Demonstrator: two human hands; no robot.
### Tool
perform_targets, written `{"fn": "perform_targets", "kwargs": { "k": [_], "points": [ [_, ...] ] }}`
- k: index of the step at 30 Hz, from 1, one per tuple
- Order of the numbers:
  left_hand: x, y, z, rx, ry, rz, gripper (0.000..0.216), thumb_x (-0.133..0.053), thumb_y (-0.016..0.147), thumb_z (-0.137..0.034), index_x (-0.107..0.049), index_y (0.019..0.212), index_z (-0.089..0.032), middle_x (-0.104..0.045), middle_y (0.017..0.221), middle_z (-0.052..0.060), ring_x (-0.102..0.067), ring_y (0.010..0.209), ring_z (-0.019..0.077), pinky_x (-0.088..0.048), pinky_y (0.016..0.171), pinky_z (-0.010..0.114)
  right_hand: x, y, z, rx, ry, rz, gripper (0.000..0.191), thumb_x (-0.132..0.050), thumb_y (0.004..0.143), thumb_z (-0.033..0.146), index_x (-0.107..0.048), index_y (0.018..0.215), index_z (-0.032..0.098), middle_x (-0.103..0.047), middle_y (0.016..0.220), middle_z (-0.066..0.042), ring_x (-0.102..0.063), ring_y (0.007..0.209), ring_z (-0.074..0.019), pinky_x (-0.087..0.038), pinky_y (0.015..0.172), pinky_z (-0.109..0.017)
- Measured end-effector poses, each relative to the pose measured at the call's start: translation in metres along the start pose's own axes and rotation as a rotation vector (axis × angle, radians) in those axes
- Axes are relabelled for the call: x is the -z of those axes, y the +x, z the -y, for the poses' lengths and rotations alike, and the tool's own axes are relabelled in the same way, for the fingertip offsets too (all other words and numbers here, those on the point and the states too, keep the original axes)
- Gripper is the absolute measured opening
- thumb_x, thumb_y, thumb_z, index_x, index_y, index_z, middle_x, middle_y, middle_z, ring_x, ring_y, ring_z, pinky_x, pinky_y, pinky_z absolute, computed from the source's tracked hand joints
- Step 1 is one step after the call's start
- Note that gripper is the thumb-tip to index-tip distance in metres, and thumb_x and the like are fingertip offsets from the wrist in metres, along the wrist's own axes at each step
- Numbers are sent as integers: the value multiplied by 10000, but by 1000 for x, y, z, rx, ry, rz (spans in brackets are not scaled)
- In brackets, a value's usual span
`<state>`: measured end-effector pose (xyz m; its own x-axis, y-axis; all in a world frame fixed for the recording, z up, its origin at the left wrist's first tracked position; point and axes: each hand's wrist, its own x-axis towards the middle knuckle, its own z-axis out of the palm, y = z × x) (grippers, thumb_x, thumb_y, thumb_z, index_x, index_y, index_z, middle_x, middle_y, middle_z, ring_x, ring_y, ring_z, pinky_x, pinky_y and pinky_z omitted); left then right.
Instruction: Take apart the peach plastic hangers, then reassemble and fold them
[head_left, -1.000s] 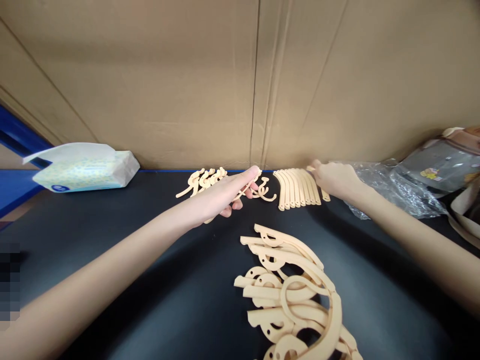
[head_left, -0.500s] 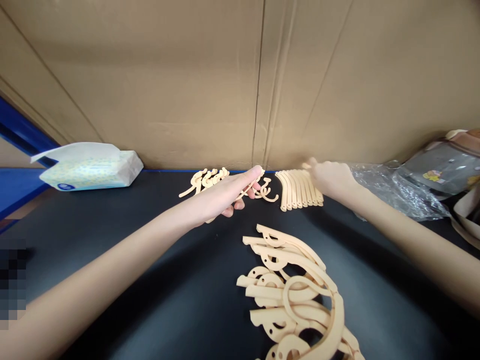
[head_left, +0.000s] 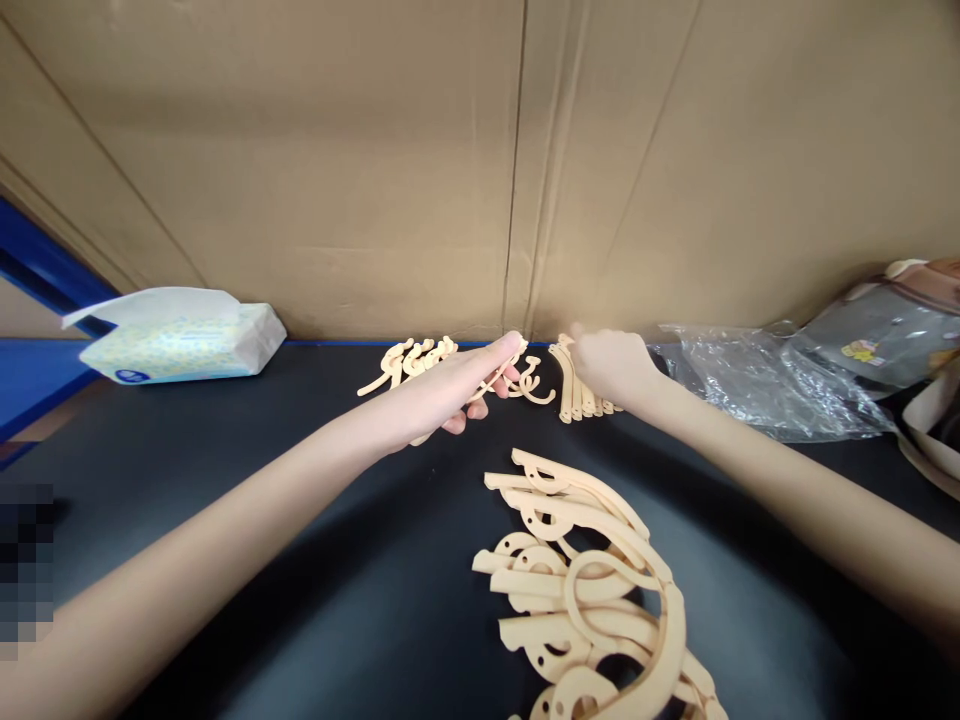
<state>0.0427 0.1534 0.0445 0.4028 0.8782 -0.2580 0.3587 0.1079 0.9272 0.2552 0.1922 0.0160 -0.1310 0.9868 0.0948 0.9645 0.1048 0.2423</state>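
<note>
My left hand [head_left: 457, 390] is closed, thumb on top, around a thin curved beige hanger hook [head_left: 493, 380]; most of it is hidden by the hand. Loose beige hooks [head_left: 420, 360] lie just left of that hand, and more hooks [head_left: 534, 385] lie on its right. Over a row of slim curved beige hanger arms [head_left: 571, 390] is my right hand [head_left: 619, 362], its fingers curled and slightly blurred. Its back covers the row's right part, so what the fingertips grip cannot be made out.
A pile of joined beige folding hangers [head_left: 600, 580] lies near me on the black tabletop [head_left: 360, 590]. A tissue pack [head_left: 187, 340] stands at left. Clear plastic wrap [head_left: 780, 385] and a transparent bag [head_left: 877, 330] are at right, with a cardboard wall [head_left: 375, 180] behind.
My right hand has moved left along the row of hanger arms, covering more of it and uncovering more plastic wrap. My left hand stays in place with the hook.
</note>
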Motion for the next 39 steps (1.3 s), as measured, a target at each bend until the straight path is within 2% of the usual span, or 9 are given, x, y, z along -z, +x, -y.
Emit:
{"fn": "perform_targets", "kwargs": {
  "k": [9,13,18,21,24,27,31,34,39],
  "points": [
    [-3,0,0,-16,-135,-209,512,-502,827,-683,-507,702,-186,-487,653,4,-409,482,89,-296,362,188,3,-1,6,-13,180,-102,384,-299,990,308,-605,1065,88,-708,855,-199,-682,844,-313,-414,662,-338],
    [-5,-2,-10,-138,-214,-296,299,-505,938,-415,-525,781,-161,-526,749,7,-524,574,92,-481,474,197,29,-15,10,130,514,-111,615,-106,1012,506,-638,999,197,-710,860,-56,-659,762,-171,-434,651,-266],
    [-11,-9,-20,-221,-296,-288,220,-443,975,-319,-537,863,-155,-634,900,40,-662,724,148,-582,711,327,53,-29,17,346,1230,-115,382,-592,852,522,-640,812,145,-659,748,-28,-589,670,-136,-431,615,-259],
    [-9,-14,-24,-323,-248,-313,224,-462,964,-343,-588,925,-161,-667,986,59,-662,851,170,-535,825,331,61,-30,9,342,1179,-223,277,-614,860,413,-648,811,142,-651,729,-14,-575,653,-126,-427,620,-265],
    [-3,-15,-26,-463,-48,-395,261,-502,929,-331,-590,745,-168,-650,957,39,-599,942,175,-470,843,285,67,-31,-2,363,940,-442,255,-577,896,389,-663,933,152,-676,806,-26,-589,684,-136,-431,639,-277],
    [1,-17,-28,-515,117,-415,308,-500,910,-317,-541,641,-174,-588,833,10,-549,827,152,-430,779,263,69,-33,-7,364,556,-672,264,-472,962,357,-644,1046,174,-673,885,-41,-596,763,-164,-409,636,-287],
    [-2,-22,-30,-506,241,-403,318,-498,906,-330,-538,631,-176,-516,785,1,-479,727,137,-381,668,244,66,-32,-5,341,242,-769,334,-354,1005,365,-628,1021,175,-662,899,-66,-593,829,-201,-351,572,-292],
    [-3,-23,-30,-536,235,-393,339,-455,929,-353,-526,650,-174,-528,823,8,-492,771,146,-379,698,249,65,-32,-5,358,302,-696,317,-361,1005,363,-618,1026,178,-671,920,-65,-590,818,-188,-356,587,-287],
    [6,-13,-22,-560,209,-375,320,-431,927,-389,-564,731,-174,-539,873,22,-502,817,160,-388,743,258,73,-36,-15,374,980,-304,237,-569,903,414,-640,958,195,-681,870,-21,-592,719,-140,-431,633,-269]
  ]
}}
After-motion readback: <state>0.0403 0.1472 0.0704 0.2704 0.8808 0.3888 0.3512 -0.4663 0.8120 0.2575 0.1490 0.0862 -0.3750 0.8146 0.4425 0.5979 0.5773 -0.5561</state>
